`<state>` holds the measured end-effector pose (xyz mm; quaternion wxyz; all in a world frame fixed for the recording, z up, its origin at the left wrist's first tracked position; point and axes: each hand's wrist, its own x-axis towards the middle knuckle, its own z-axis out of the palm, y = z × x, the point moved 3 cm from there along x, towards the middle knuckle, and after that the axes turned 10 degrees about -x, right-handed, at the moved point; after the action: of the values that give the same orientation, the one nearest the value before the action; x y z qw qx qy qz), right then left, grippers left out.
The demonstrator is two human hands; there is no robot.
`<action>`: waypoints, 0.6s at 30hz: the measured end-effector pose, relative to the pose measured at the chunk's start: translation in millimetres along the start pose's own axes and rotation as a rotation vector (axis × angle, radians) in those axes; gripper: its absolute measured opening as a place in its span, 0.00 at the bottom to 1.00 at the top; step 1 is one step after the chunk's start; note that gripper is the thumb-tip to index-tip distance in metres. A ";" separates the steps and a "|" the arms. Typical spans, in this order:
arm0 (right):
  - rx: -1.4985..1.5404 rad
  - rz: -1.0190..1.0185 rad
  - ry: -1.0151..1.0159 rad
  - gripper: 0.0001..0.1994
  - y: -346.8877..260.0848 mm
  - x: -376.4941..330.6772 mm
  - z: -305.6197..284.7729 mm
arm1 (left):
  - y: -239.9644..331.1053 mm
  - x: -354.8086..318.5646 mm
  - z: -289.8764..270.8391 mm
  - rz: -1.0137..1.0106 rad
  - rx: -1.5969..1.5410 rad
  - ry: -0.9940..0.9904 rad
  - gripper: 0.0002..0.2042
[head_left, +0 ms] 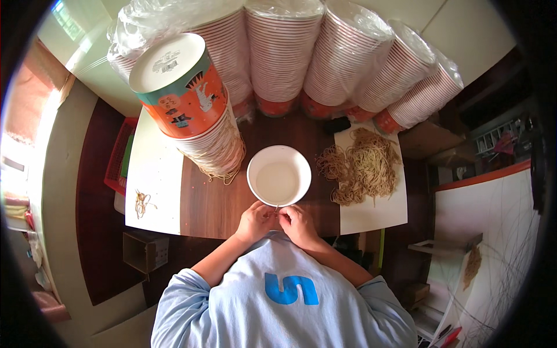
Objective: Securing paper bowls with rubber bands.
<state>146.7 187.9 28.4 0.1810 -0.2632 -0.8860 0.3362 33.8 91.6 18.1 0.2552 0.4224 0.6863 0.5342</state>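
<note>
Both of your hands meet at the near rim of the white paper bowl [279, 176] on the wooden table [209, 203]: your left hand [254, 221] and right hand [298, 223] have their fingers pinched close together on what looks like a thin rubber band, though it is too small to be sure. You seem to be at the step of working one band at the bowl's near edge, with the loose pile of rubber bands [361, 165] lying just right of the bowl and a stack of printed bowls [200, 124] to its left. Your next move calls for a steady pinch and an even stretch, so the band does not slip off your fingertips.
</note>
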 end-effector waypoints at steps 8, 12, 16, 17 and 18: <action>-0.171 -0.045 0.062 0.04 4.5 1.7 1.9 | -21.4 -10.0 9.6 -0.418 -0.514 -0.034 0.07; 0.043 0.109 0.035 0.03 16.3 -1.1 17.6 | -24.7 -11.6 9.3 -0.559 -0.689 -0.005 0.07; 0.847 0.505 -0.164 0.07 35.2 -10.3 44.6 | -6.2 -11.6 7.8 -0.733 -0.928 0.014 0.08; 0.847 0.506 -0.169 0.07 25.3 -6.7 35.7 | -5.7 -12.1 5.9 -0.735 -0.929 0.019 0.08; 0.928 0.603 -0.219 0.07 15.0 -4.8 25.3 | -5.7 -12.9 3.9 -0.732 -0.896 0.003 0.09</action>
<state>143.1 182.0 -0.6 0.0808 -0.3611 -0.5445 0.7527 41.8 82.3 10.2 0.5762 0.0075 0.4949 0.6503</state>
